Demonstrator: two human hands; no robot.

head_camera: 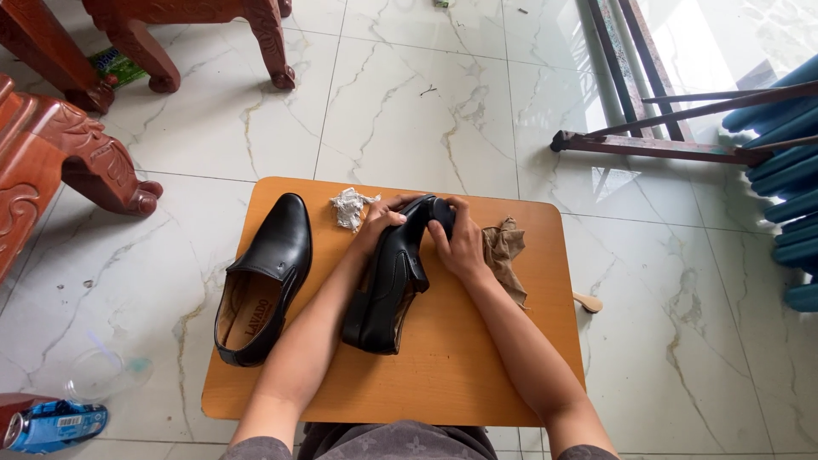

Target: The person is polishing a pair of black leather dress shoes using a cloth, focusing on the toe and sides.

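Shoes lay on our low wooden board [443, 375]: we gripped the right-hand black shoe [388, 285] at its toe, left hand [377, 223] and right hand [460, 243] both closed around it; its mate [264, 281] waited untouched, rag [504, 251] nearby.

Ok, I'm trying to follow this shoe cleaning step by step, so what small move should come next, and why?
Probably the right hand reaches for the brown cloth beside it. Both hands now grip the toe of the black shoe, the left hand steadying it on its side, and neither holds the cloth or the crumpled paper.
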